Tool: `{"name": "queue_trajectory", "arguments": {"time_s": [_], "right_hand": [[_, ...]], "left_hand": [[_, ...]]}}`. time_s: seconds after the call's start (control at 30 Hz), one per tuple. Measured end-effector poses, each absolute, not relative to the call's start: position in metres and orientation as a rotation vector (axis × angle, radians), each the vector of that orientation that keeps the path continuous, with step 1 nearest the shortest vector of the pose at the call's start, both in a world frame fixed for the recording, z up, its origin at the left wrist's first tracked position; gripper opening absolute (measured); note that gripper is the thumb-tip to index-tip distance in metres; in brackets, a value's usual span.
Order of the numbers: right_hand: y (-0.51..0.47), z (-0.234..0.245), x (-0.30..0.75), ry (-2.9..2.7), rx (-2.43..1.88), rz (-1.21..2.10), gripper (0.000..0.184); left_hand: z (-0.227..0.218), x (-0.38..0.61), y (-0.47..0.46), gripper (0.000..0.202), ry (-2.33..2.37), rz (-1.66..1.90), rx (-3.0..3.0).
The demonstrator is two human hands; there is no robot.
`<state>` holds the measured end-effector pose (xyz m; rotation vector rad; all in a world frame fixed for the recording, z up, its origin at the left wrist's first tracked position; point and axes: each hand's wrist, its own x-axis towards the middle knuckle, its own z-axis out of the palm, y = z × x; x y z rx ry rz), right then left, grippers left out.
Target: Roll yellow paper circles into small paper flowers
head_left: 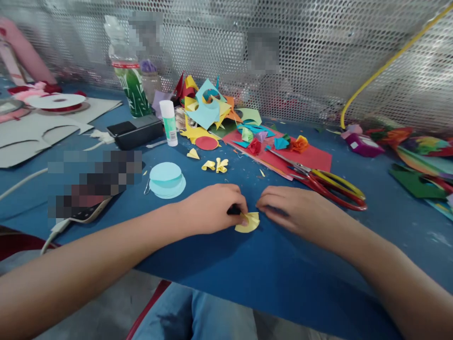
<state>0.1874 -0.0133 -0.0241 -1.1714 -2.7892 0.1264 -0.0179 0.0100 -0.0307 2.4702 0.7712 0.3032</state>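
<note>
My left hand [212,208] is curled, its fingertips pinching a folded yellow paper piece [248,223] that lies on the blue table [247,269]. My right hand [293,210] rests just right of the paper, fingers bent together, fingertips close to the paper's upper edge; I cannot make out anything inside it. Small folded yellow paper bits [215,165] lie beyond my hands.
Red-and-yellow scissors [325,182] lie on a red sheet [311,158] right of centre. A stack of light blue paper circles [166,179], a glue stick [169,123], a heap of coloured paper scraps [208,108], small paper flowers [299,143], a bottle [129,80] and a black box [136,130] stand behind.
</note>
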Motion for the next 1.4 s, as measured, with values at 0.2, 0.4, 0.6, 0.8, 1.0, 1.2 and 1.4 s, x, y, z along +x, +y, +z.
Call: {"name": "queue_trajectory", "arguments": {"time_s": [0.2,0.4,0.6,0.8,1.0,1.2,1.4], "right_hand": [[-0.013,-0.030,0.183,-2.747,-1.165,0.464,0.014],[-0.017,-0.034,0.175,-2.833,-1.124,-0.139,0.018],[-0.020,-0.031,0.176,-2.804,-1.006,-0.516,0.015],[-0.021,-0.026,0.178,-2.656,-0.925,-0.613,0.014],[-0.020,-0.027,0.173,-2.393,-1.074,-0.199,0.009],[-0.019,-0.030,0.170,-2.101,-1.151,0.311,0.006],[-0.019,-0.030,0.167,-2.032,-1.151,0.508,0.004]], "left_hand": [[-0.030,-0.019,0.010,0.017,0.759,0.304,2.493],[-0.030,-0.019,0.009,0.030,0.936,0.372,2.448],[-0.025,-0.019,0.006,0.021,0.982,0.415,2.284],[-0.020,-0.018,0.006,0.021,0.948,0.477,2.109],[-0.023,-0.018,0.003,0.020,1.040,0.662,2.305],[-0.024,-0.017,0.002,0.015,0.987,0.879,2.465],[-0.025,-0.019,0.001,0.012,0.988,0.879,2.520]]}}
